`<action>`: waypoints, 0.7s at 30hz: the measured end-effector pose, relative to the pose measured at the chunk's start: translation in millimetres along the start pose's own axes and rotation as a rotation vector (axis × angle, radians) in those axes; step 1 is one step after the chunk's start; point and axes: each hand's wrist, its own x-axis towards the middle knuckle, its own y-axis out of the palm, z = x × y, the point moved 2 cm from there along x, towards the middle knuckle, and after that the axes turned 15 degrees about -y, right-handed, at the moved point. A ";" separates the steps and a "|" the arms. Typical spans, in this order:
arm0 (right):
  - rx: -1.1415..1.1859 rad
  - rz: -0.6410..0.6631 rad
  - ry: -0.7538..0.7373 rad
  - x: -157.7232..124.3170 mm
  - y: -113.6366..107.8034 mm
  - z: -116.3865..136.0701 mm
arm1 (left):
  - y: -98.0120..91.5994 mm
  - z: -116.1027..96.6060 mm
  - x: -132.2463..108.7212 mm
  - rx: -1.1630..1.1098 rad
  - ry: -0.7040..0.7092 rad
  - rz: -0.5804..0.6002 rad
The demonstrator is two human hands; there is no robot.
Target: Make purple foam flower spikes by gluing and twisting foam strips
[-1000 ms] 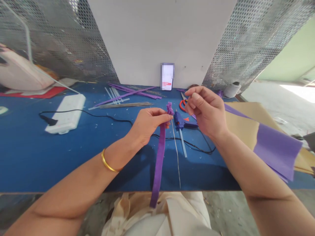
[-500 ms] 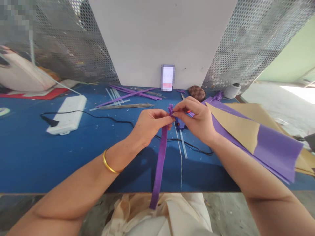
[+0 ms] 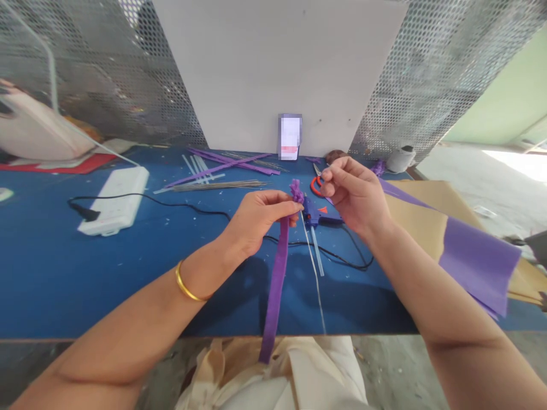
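Observation:
My left hand [image 3: 256, 219] pinches the rolled top of a purple strip [image 3: 276, 285] where it winds round a thin wire [image 3: 314, 273]. The strip hangs down past the table's front edge. The wire slants down towards my lap. My right hand [image 3: 354, 193] hovers a little to the right of the roll, its fingers curled and pinched together, nothing plainly in them. Below the right hand lies a blue glue gun [image 3: 314, 213] with a clear glue stick [image 3: 317, 253] at its back end.
Orange-handled scissors [image 3: 316, 183] lie behind the glue gun. A white power strip [image 3: 115, 199] and black cord [image 3: 179, 202] sit at left. Purple strips and thin wires [image 3: 222, 171] lie at the back. Purple and tan sheets [image 3: 470, 250] cover the right of the blue table [image 3: 85, 273].
My right hand has let go of the purple roll and drawn back up and to the right. My left hand has kept its hold on the strip.

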 end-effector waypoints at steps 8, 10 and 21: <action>-0.423 0.080 -0.110 -0.8 -6.5 -6.1 | -11.1 -0.4 10.5 -0.211 -0.117 -0.043; -0.450 0.092 -0.090 -0.4 -9.2 -10.5 | -11.3 2.5 13.1 -0.235 -0.147 -0.038; -0.249 -0.102 0.171 -19.7 -22.7 -38.4 | -5.8 13.0 14.7 -0.244 -0.207 0.002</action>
